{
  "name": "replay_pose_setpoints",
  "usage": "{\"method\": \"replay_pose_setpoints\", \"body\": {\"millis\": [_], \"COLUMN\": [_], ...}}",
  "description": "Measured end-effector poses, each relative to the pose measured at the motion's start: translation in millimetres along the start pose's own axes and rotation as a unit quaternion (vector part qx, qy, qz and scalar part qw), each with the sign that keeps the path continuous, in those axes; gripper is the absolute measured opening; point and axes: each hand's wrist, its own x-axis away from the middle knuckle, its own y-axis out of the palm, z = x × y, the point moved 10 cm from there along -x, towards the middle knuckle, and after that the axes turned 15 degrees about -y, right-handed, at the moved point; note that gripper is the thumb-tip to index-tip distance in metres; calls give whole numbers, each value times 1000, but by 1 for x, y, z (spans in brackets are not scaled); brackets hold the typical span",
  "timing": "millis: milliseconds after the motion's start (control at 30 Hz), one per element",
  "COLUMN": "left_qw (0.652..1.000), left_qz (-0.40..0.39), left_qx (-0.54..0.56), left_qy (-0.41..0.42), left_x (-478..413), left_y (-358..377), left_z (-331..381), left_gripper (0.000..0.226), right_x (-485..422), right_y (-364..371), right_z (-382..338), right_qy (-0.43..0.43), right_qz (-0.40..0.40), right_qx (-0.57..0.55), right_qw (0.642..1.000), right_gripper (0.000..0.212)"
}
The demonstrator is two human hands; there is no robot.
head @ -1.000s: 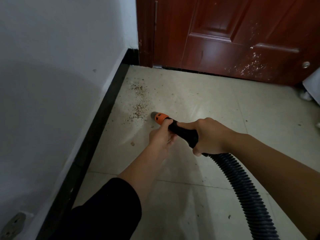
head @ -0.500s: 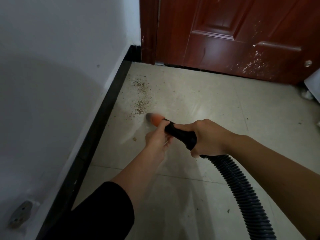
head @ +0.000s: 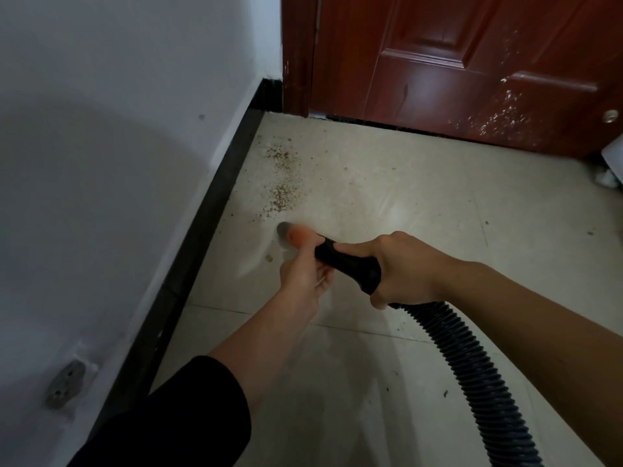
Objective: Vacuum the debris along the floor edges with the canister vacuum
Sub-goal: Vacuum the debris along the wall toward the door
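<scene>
Brown crumbly debris (head: pixel 282 193) lies on the pale tiled floor beside the black baseboard (head: pixel 215 210), with a thinner patch (head: pixel 279 154) farther toward the door. The vacuum's orange nozzle tip (head: pixel 296 234) is blurred and hovers just short of the nearer patch. My right hand (head: pixel 397 267) grips the black handle (head: pixel 347 262) from above. My left hand (head: pixel 305 274) holds the handle's front end just behind the orange tip. The ribbed black hose (head: pixel 472 372) runs from the handle to the lower right edge. The canister itself is out of view.
A white wall (head: pixel 101 163) runs along the left with a metal bracket (head: pixel 67 382) low on it. A dark red door (head: pixel 472 62) closes off the far end. A single crumb (head: pixel 269 258) lies left of my left hand. Small specks dot the tiles at right.
The nozzle has slid back a little from the nearer debris patch, which looks thinner than a second ago. Both hands keep their hold on the handle.
</scene>
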Motion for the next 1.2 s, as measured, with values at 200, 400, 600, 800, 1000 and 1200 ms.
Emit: {"method": "replay_pose_setpoints", "body": {"millis": [200, 400, 600, 800, 1000, 1200], "left_qw": [1000, 999, 998, 998, 998, 999], "left_qz": [17, 33, 44, 46, 44, 22], "left_qx": [9, 20, 33, 36, 28, 4], "left_qy": [3, 9, 19, 31, 31, 37], "left_x": [5, 10, 11, 9, 6, -2], "left_y": [-16, -33, -49, -53, -40, -21], "left_z": [-5, -4, 1, 7, 11, 18], "left_gripper": [28, 25, 27, 25, 25, 29], "right_x": [1, -6, -14, -20, -20, -21], "right_y": [7, 15, 17, 17, 12, 3], "right_z": [-13, -24, -38, -41, -26, -8], "right_qy": [-19, -33, -55, -61, -40, -16], "right_qz": [-3, -12, -10, -7, 5, 11], "right_qx": [-14, -26, -33, -37, -32, -11], "right_qw": [1000, 999, 998, 997, 999, 1000], "right_gripper": [91, 95, 93, 92, 94, 94]}}
